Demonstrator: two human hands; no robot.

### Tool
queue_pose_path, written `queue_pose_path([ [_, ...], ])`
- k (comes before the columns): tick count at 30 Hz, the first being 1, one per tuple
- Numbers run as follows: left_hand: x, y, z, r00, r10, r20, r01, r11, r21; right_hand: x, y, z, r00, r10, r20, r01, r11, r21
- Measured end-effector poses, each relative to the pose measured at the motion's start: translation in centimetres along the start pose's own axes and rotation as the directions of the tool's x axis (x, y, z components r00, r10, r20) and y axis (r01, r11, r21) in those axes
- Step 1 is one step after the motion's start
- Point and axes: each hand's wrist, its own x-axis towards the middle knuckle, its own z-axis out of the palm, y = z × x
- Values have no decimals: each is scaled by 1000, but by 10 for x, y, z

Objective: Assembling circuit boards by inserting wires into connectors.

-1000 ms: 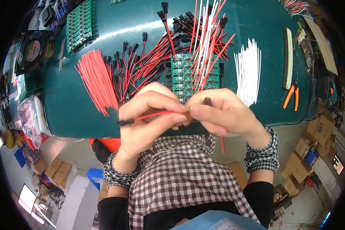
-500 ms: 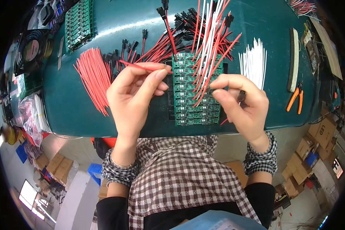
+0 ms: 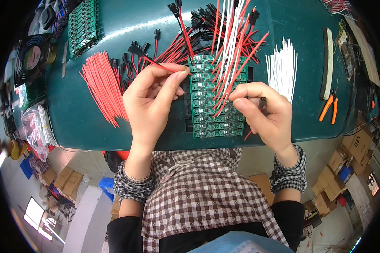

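Observation:
My left hand (image 3: 150,95) is closed, thumb and forefinger pinching a red-and-black connector lead (image 3: 155,63). Its black plug points up and left, and its other end meets the left edge of a green circuit board panel (image 3: 196,107). My right hand (image 3: 268,114) is curled at the panel's right side. A second lead's black plug (image 3: 263,103) shows between its fingers, and a red wire end pokes out below the palm. Thumb and forefinger come close together at the panel; whether they pinch anything there is hidden. Red and white wires (image 3: 228,63) lie across the panel's upper part.
Left of the panel lies a bundle of red wires (image 3: 101,86); to its right, white wires (image 3: 281,69). Black-plugged leads (image 3: 207,25) are heaped behind. Orange-handled cutters (image 3: 328,110) lie at the right, more circuit boards (image 3: 83,27) at the far left, near a black fan (image 3: 31,57).
My left hand has shifted slightly right, and its lead now tilts more steeply, with the plug raised. My right hand has moved a little left. The whole view has shifted slightly.

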Motion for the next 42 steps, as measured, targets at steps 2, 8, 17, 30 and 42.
queue_pose_path([
  [2,1,3,0,1000,24,17,-24,999,38,0,0,1,1000,15,0,-15,1000,12],
  [8,6,9,5,993,109,50,-117,971,210,-2,2,-1,996,85,18,-86,996,37],
  [17,5,11,12,980,197,21,-191,909,371,-1,1,0,998,66,18,-67,994,81],
  [30,16,23,11,937,291,195,-350,767,538,-3,3,-1,1000,28,3,-28,999,42],
  [42,-28,48,19,932,319,173,-359,741,568,1,4,-16,968,-57,-245,163,883,441],
])
